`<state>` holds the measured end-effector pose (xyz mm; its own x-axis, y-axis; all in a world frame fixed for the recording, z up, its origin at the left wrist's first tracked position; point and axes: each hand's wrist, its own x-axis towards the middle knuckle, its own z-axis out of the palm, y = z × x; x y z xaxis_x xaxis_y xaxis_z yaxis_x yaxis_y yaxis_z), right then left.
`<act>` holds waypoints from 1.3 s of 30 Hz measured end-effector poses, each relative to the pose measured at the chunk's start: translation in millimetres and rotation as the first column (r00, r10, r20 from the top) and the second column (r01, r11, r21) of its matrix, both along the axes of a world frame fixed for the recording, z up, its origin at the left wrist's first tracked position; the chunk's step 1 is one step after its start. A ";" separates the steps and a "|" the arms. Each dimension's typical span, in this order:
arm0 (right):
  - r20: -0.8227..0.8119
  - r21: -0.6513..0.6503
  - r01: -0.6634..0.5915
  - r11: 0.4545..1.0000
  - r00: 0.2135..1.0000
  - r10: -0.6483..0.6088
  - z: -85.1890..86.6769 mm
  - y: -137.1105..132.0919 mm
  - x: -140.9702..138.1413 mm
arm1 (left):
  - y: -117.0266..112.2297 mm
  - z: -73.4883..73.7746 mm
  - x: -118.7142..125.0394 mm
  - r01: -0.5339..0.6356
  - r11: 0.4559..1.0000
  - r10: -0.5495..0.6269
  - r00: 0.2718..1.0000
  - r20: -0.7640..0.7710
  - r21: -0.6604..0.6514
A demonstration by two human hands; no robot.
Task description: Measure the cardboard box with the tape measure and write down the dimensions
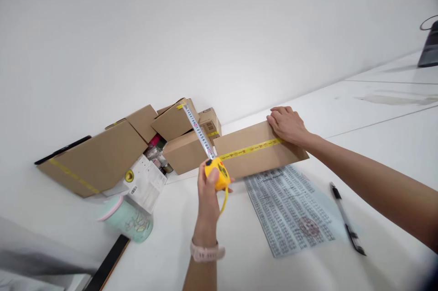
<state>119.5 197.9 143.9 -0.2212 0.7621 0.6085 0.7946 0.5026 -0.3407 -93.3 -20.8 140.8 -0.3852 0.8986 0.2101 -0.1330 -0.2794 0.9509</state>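
My left hand [207, 186] is closed around a yellow tape measure [217, 173]. Its metal blade [199, 133] sticks out up and to the left, numbers facing me, and a yellow wrist strap hangs below the case. A brown cardboard box [246, 142] with yellow printed tape along it lies just right of the tape measure. My right hand [287, 123] rests over the box's far right part, fingers bent over its back edge. Partly under the box lies a printed sheet [290, 211] in a bluish clear sleeve.
More cardboard boxes [106, 156] stand at the left against the wall. A mint cup [132, 220] with a pink lid and a white packet [147, 181] are near them. A black-capped pen [347, 218] lies right of the sheet. A dark device [429, 47] is at far right.
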 end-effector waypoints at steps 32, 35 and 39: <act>0.324 0.220 -0.232 0.947 0.933 0.153 -2.1 32.9 -12.5 | -3.8 -93.7 101.6 0.456 0.871 -0.412 0.881 0.232 -0.184; 0.323 0.223 -0.232 0.947 0.934 0.153 -2.8 32.2 -12.1 | -1.4 -102.2 102.6 0.447 0.870 -0.403 0.887 0.225 -0.208; 0.314 0.239 -0.233 0.943 0.937 0.152 -3.8 30.1 -10.9 | 1.7 -113.7 104.1 0.412 0.877 -0.370 0.907 0.200 -0.246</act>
